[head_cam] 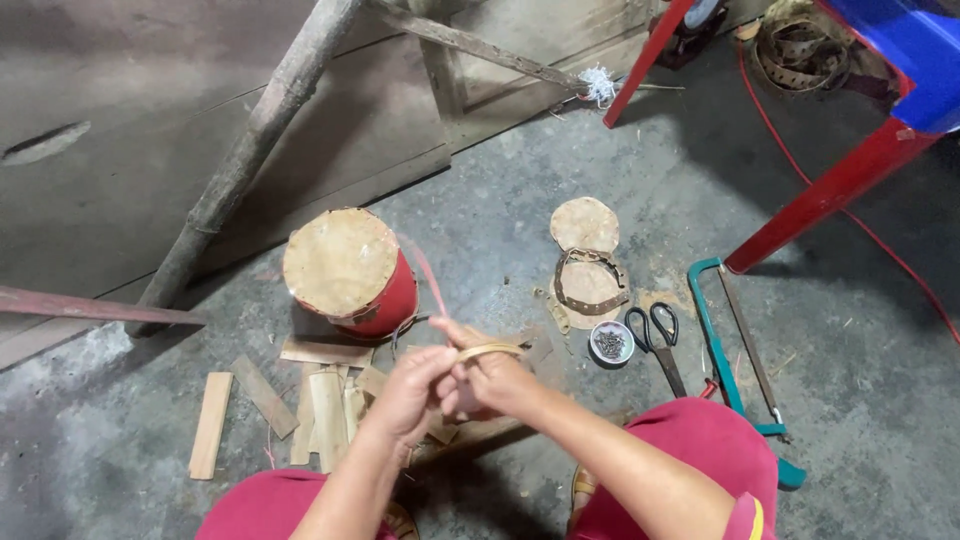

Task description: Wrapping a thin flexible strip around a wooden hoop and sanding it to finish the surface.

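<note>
- Between both hands: a thin bamboo strip [488,350], bent, pinched by left hand [412,392] and right hand [492,382].
- Beyond them: red drum [352,272], skin fitted; cut slats [327,415] unused.

The floor [560,180] is rough, matt grey concrete. At centre left the red drum [352,272] carries a pale, dull hide top. Flat wood slats [265,405] at lower left look dry and unfinished. The scissors [655,335] at centre right are dark with metal blades. The hacksaw [735,350] at right has a glossy teal painted frame.
</note>
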